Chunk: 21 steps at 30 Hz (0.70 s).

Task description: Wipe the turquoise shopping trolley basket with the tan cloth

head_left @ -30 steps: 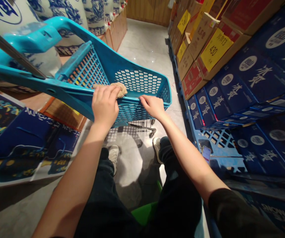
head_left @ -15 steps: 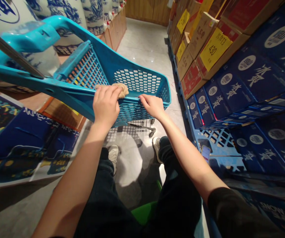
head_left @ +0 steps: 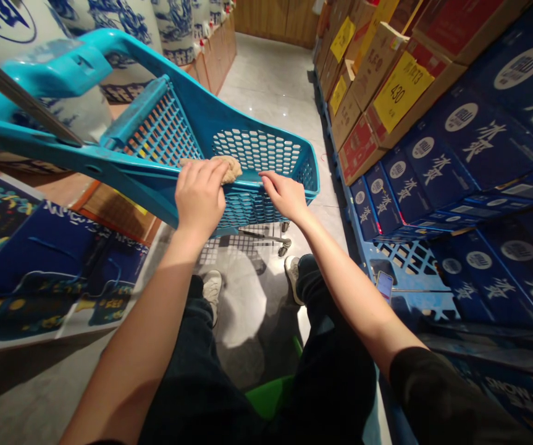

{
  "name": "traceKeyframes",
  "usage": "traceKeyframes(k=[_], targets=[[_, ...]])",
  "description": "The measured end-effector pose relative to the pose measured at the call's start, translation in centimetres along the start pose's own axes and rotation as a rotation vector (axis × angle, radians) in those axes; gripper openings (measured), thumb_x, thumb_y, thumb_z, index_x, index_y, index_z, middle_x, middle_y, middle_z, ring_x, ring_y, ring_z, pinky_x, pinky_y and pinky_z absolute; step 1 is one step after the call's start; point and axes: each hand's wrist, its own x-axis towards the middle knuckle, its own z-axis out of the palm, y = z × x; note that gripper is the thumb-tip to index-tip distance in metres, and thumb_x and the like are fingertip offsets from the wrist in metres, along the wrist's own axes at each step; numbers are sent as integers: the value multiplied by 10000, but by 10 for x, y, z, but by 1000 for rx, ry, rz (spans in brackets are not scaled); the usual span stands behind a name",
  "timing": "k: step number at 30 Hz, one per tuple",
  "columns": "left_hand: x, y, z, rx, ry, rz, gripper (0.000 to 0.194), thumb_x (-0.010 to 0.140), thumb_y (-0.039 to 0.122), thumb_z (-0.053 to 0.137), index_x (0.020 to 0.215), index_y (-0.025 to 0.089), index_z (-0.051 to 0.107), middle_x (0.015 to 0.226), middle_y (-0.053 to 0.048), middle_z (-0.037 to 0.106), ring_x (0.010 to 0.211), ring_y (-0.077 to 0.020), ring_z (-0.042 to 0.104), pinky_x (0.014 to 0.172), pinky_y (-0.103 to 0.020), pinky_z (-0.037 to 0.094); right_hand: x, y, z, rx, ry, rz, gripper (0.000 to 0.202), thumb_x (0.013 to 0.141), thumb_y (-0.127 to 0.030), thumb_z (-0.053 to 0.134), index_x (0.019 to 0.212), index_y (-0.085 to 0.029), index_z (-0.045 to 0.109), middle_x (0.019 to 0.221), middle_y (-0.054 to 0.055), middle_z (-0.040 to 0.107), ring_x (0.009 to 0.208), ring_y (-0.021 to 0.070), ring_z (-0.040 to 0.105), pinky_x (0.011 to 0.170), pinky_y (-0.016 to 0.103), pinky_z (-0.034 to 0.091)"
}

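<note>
here, two hands (head_left: 243, 196) apart on one blue cart (head_left: 257, 133), left seemingly pressing one tan cloth (head_left: 229, 168)

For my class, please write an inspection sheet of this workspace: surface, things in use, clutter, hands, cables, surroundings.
Surface: glossy pale floor tiles under the cart.
Things in use: blue plastic shopping cart; crumpled tan cloth at its near rim.
Clutter: lit smartphone on a light-blue lattice pallet; green object between the legs, partly hidden.
Hands: left hand has its grip over the cloth; right hand at the rim, fingers partly hidden.
Cables: nothing seen.
Surroundings: stacked navy boxes and brown cartons right; blue-and-white jars left.
</note>
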Motion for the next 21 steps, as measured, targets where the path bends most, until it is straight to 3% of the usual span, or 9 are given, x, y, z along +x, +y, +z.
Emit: traceKeyframes(k=[3, 6, 8, 10, 13, 17, 21], targets=[[-3, 13, 11, -26, -65, 55, 640, 1048, 184, 454, 1679, 189, 562, 1711, -119, 614, 1624, -342, 532, 1426, -600, 332, 2, 7, 11, 117, 113, -124, 517, 1188, -379, 379, 1607, -214, 634, 1616, 74, 718, 1469, 255, 682, 1212, 400, 568], [-2, 27, 21, -59, -141, 122, 766, 1022, 191, 467, 1779, 106, 388, 1772, -182, 528, 1670, -358, 478, 1422, -608, 335, 1, 6, 22, 137, 199, -318, 579, 1152, -393, 422, 1631, -115, 589, 1695, 149, 632, 1592, 267, 559, 1381, 436, 429], [-1, 29, 23, -80, -164, 151, 878, 978, 188, 513, 1810, 51, 268, 1788, -225, 491, 1671, -378, 471, 1414, -603, 352, -1, 1, 29, 118, 192, -408, 614, 1130, -394, 462, 1646, -78, 564, 1736, 184, 576, 1641, 289, 491, 1420, 460, 372], [1, 25, 20, -100, -174, 170, 949, 943, 193, 557, 1814, 26, 220, 1791, -245, 476, 1653, -394, 491, 1403, -594, 376, -2, -4, 32, 95, 157, -423, 621, 1118, -372, 482, 1670, -94, 544, 1719, 187, 584, 1612, 307, 507, 1398, 482, 398], [0, 13, 8, -107, -161, 159, 858, 958, 223, 570, 1782, 107, 364, 1764, -180, 538, 1637, -380, 514, 1429, -618, 325, -1, -3, 29, 72, 108, -371, 638, 1069, -236, 476, 1700, -154, 527, 1580, 169, 675, 1457, 319, 602, 1302, 507, 487], [-3, -3, -5, -65, -1, -36, 477, 1083, 293, 473, 1499, 250, 704, 1561, -82, 731, 1596, -367, 547, 1467, -722, 99, 0, 12, 14, 24, 88, -252, 635, 935, -103, 476, 1539, -122, 674, 1339, 185, 743, 1297, 354, 646, 1189, 529, 541], [-3, -12, -2, -30, 46, -123, 406, 1149, 458, 431, 1312, 296, 766, 1402, -69, 791, 1499, -382, 586, 1457, -752, 91, -5, 15, 3, 102, 61, -264, 522, 998, -146, 473, 1469, -147, 698, 1395, 156, 737, 1326, 299, 660, 1208, 431, 527]])
